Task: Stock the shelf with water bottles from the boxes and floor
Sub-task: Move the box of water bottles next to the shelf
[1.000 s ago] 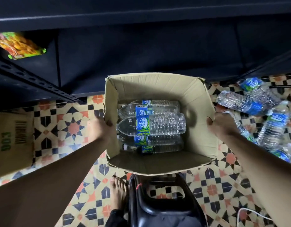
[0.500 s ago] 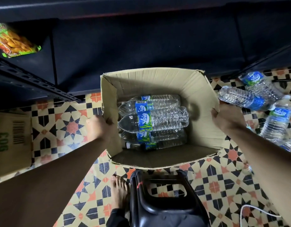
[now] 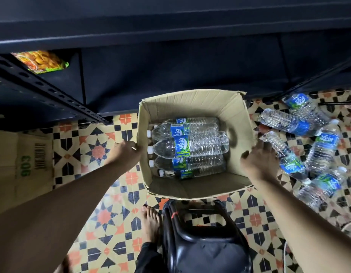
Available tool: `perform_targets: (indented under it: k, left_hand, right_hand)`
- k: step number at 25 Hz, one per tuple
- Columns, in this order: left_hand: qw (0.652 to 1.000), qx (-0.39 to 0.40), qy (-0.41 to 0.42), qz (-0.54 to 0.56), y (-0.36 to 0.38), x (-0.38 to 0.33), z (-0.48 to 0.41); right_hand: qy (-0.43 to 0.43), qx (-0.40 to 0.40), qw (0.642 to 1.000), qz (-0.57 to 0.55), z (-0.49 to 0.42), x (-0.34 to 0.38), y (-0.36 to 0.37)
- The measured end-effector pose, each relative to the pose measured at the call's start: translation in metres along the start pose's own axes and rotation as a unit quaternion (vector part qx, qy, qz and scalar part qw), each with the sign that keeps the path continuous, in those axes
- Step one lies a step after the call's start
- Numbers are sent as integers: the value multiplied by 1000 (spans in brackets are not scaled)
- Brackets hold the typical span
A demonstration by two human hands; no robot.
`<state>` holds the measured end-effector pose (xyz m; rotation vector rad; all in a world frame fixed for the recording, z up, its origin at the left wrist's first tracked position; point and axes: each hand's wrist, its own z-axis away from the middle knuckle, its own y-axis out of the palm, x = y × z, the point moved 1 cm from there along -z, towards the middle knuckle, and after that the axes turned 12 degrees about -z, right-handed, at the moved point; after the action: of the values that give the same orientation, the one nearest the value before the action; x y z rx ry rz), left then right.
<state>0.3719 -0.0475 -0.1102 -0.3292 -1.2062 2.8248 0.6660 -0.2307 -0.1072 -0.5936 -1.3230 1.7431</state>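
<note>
Head view: open cardboard box (image 3: 239, 123) holds perhaps five clear blue-labelled bottles (image 3: 190, 145).

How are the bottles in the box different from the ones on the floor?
The bottles in the box lie stacked in a neat row, caps all pointing left. The bottles on the floor are scattered, pointing different ways. The first sit inside cardboard walls, the second on bare tiles. Both kinds are clear, with blue-green labels.
</note>
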Motion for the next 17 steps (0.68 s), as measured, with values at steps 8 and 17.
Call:
perform_targets:
  k: [8,17]
  left_hand:
    - [997,-9,53,48,-72,84,47]
    - [992,-66,56,92,-172,326,78]
  right_hand:
    - [-100,182,961,-183,88,140,-44]
    - [-152,231,942,-191,260,385,-12]
